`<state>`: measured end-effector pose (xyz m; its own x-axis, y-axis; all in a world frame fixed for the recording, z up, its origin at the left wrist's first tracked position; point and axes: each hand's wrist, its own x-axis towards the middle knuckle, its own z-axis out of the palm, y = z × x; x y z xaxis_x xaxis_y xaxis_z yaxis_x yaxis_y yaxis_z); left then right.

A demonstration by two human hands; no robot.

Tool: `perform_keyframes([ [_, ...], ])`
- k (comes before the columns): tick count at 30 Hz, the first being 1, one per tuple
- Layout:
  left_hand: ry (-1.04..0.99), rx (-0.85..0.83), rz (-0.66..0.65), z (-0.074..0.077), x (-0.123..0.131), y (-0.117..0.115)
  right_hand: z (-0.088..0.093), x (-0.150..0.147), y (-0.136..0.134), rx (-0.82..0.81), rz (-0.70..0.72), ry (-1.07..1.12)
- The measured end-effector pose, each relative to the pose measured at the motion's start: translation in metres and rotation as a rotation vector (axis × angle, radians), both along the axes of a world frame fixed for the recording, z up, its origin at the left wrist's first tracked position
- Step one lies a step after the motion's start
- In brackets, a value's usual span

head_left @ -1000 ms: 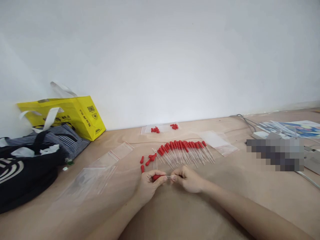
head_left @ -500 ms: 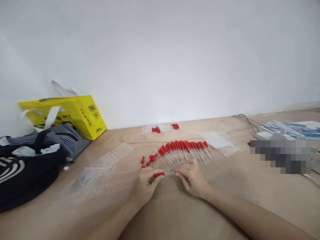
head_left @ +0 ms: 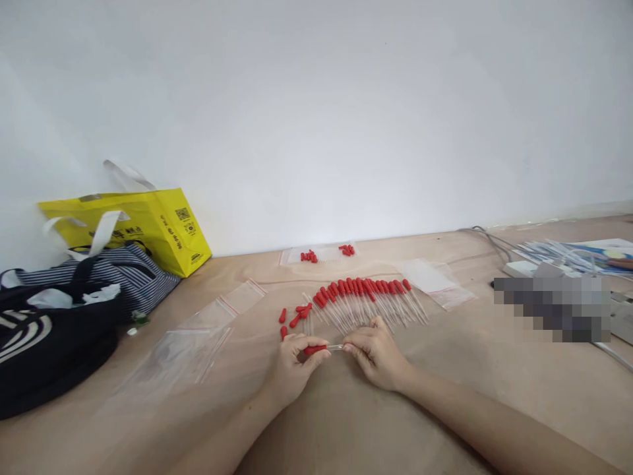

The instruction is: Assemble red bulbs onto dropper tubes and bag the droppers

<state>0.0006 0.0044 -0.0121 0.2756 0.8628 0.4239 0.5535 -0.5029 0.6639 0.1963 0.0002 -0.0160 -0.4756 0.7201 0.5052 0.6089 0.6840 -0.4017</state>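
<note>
A red rubber dropper bulb (head_left: 314, 349) is pinched between the thumb and fingers of my left hand (head_left: 293, 366). From its open end a clear glass tube (head_left: 335, 347) runs to the right. My right hand (head_left: 378, 353) has its fingers closed on that tube, and the far end is hidden behind the hand. Just beyond my hands lies a fanned row of assembled droppers (head_left: 359, 307), red bulbs pointing away. Several loose red bulbs (head_left: 301, 315) rest beyond my left hand, beside a few bare glass tubes (head_left: 308, 324).
Flat clear zip bags (head_left: 185, 349) lie to the left, another bag (head_left: 438, 284) to the right. At the wall, a bag (head_left: 326, 254) carries more red bulbs. A yellow bag (head_left: 148, 224) and a black bag (head_left: 54, 349) stand far left. White cables (head_left: 558, 254) are at right.
My hands have come slightly closer together, and less tube shows between them. The row of droppers has not moved.
</note>
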Motion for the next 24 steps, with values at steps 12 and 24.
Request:
perform_keyframes([
  [12, -0.103, -0.136, -0.049, -0.001, 0.001, -0.003, -0.003, -0.007, -0.003, 0.2, -0.039, -0.113],
  [24, 0.116, 0.231, 0.44, 0.007, -0.04, 0.034, 0.014, -0.029, 0.043, -0.086, -0.568, -0.153],
])
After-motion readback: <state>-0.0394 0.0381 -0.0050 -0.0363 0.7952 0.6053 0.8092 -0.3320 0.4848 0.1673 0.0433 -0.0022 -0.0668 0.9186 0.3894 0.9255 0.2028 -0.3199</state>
